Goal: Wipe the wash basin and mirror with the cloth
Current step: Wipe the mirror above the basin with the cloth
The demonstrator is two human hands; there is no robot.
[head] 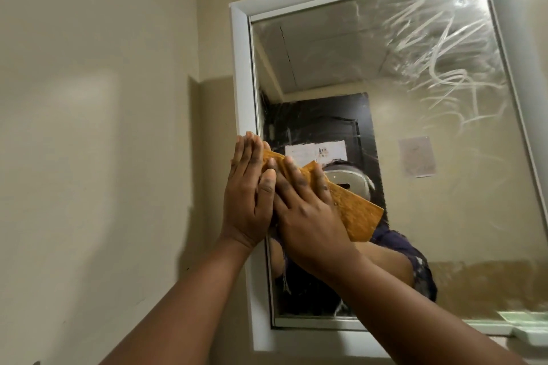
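We press the folded orange cloth point(350, 207) flat against the white-framed wall mirror point(415, 142), near its left edge, right hand point(308, 210) spread open on the cloth so it bears evenly. Our left hand point(249, 195), fingers together and flat, braces beside it at the frame. Smears in the mirror's upper right suggest wiping remains.

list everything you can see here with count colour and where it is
rectangular wall mirror: one, streaked glass, right of centre
mirror frame: one, white, around the glass
orange wiping cloth: one, flat on the glass near the mirror's left edge
painted wall: one, beige, left of the mirror
pale green shelf edge: one, bottom right corner, partly cut off
left hand: one, flat at the mirror's left edge, fingertips over the frame
right hand: one, pressing the cloth to the glass
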